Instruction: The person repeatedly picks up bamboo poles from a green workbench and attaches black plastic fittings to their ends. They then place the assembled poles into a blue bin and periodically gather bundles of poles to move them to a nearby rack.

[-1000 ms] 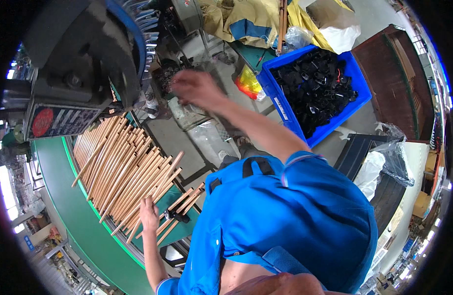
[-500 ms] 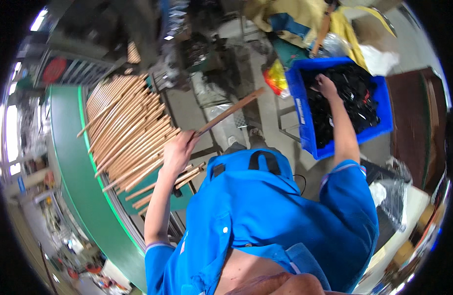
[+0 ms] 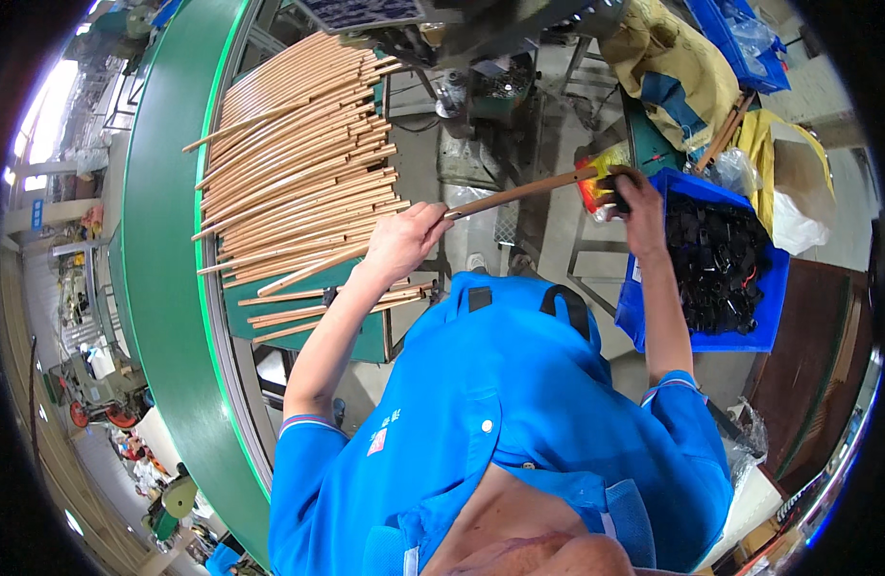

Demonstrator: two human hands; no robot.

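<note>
My left hand (image 3: pixel 404 242) is closed around a long brown wooden stick (image 3: pixel 521 195), whose free end points right and slightly away from me. At that end, my right hand (image 3: pixel 642 213) pinches a small black part (image 3: pixel 609 198), close beside the stick's tip; whether they touch is hard to tell. To the right is a blue bin (image 3: pixel 631 309) holding many small black parts (image 3: pixel 716 274). On my left lies a large pile of similar wooden sticks (image 3: pixel 298 163), spread side by side on a green surface (image 3: pixel 356 336).
A green conveyor belt (image 3: pixel 159 259) with a bright green edge runs along the left. Ahead stands a dark machine (image 3: pixel 462 96). A tan sack (image 3: pixel 663 67), a yellow bag (image 3: pixel 764 144) and another blue bin (image 3: pixel 750 48) are at the far right. Brown boards (image 3: pixel 807 355) stand beyond the parts bin.
My right hand has come out of the blue bin with a small black part and moved left to the stick's end. The view has shifted; my left hand still grips the stick.
</note>
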